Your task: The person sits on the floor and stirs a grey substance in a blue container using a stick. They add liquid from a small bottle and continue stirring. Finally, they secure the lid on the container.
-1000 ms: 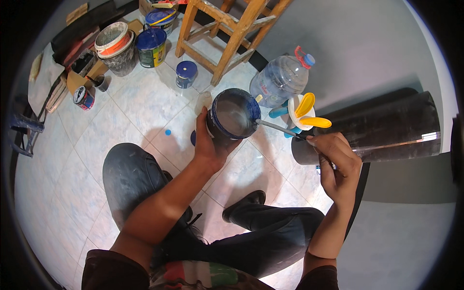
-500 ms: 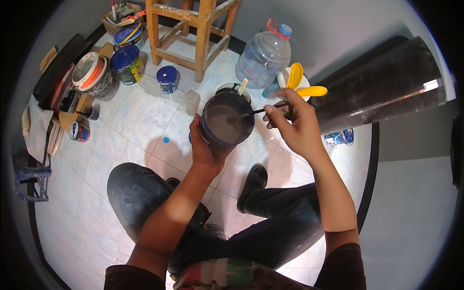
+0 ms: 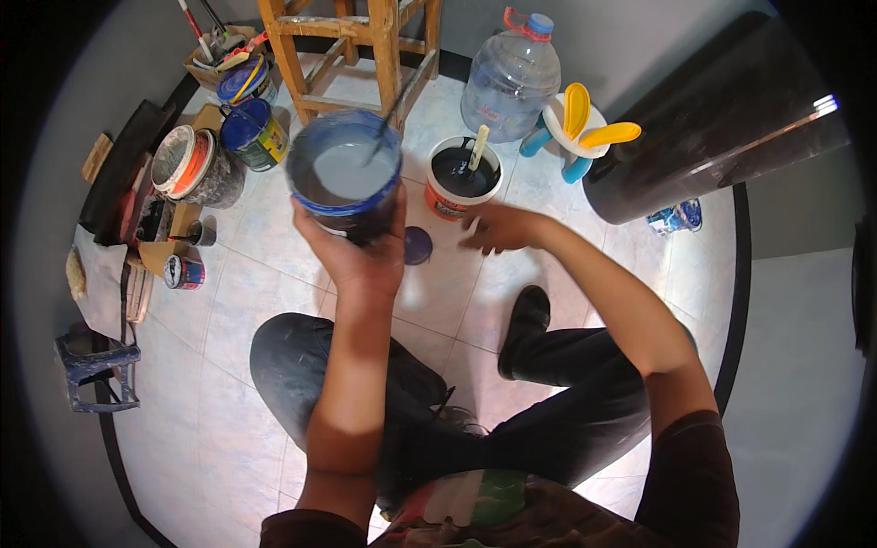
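Observation:
My left hand [image 3: 352,265] is wrapped round a blue paint bucket [image 3: 358,226] from below and holds it up, slightly tilted, over the floor. Grey paint [image 3: 345,175] fills part of it. A thin dark stirring stick [image 3: 385,128] leans against the bucket's far right rim; its lower end is in the paint. With nothing in it, my right hand [image 3: 504,228] hangs with fingers apart beside an orange and white tub [image 3: 448,206]. That tub contains black paint, and a pale stick [image 3: 479,148] stands in it. Between the two containers, a round blue lid [image 3: 417,245] lies on the tiles.
Behind are a wooden stool [image 3: 388,55] and a large clear water bottle [image 3: 512,87]. A small white stool [image 3: 559,128] with blue legs and yellow ear-shaped parts stands right, near a big dark roll [image 3: 703,128]. Paint buckets [image 3: 254,135] and a blue step stool [image 3: 96,370] line the left.
My left hand has raised the bucket and moved it left, uncovering the black paint tub. My right hand has let go of the dark stick and moved slightly down and left.

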`<state>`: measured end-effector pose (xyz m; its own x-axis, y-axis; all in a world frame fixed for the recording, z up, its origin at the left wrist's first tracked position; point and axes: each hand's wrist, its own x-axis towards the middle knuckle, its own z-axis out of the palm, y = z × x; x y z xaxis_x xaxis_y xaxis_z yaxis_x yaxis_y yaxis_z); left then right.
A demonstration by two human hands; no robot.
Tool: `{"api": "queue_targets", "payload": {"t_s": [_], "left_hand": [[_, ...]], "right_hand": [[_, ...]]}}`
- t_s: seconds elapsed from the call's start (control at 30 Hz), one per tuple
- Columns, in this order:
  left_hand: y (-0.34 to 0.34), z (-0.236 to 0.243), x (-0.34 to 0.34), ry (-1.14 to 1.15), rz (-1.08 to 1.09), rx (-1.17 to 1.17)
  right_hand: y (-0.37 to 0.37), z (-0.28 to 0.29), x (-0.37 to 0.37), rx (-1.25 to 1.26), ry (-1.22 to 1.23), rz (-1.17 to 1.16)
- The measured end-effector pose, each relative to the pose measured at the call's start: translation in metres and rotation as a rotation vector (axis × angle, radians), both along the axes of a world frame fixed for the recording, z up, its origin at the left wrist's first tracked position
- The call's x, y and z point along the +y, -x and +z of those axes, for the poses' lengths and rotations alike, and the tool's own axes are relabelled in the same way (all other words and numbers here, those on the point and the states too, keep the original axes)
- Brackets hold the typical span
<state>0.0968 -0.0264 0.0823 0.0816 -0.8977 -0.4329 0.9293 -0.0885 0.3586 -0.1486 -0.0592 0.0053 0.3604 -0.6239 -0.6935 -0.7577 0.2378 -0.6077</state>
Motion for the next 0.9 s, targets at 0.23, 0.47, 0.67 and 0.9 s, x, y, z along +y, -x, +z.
{"api": "queue_targets", "payload": {"t_s": [0.23, 0.47, 0.67, 0.9], "left_hand": [[-0.055, 0.008, -0.002, 0.020, 0.113, 0.163], [-0.056, 0.009, -0.007, 0.016, 0.128, 0.034], [-0.046, 0.002, -0.012, 0.056, 0.074, 0.105], [-0.051, -0.002, -0.012, 0.041, 0.052, 0.103]], "right_hand": [[-0.141, -0.157, -0.027, -0.109, 0.338, -0.465], [-0.194, -0.232, -0.105, 0.035, 0.790, -0.907], [-0.180, -0.263, -0.123, -0.226, 0.911, -0.821], [-0.169, -0.191, -0.084, -0.428, 1.037, -0.744]]}}
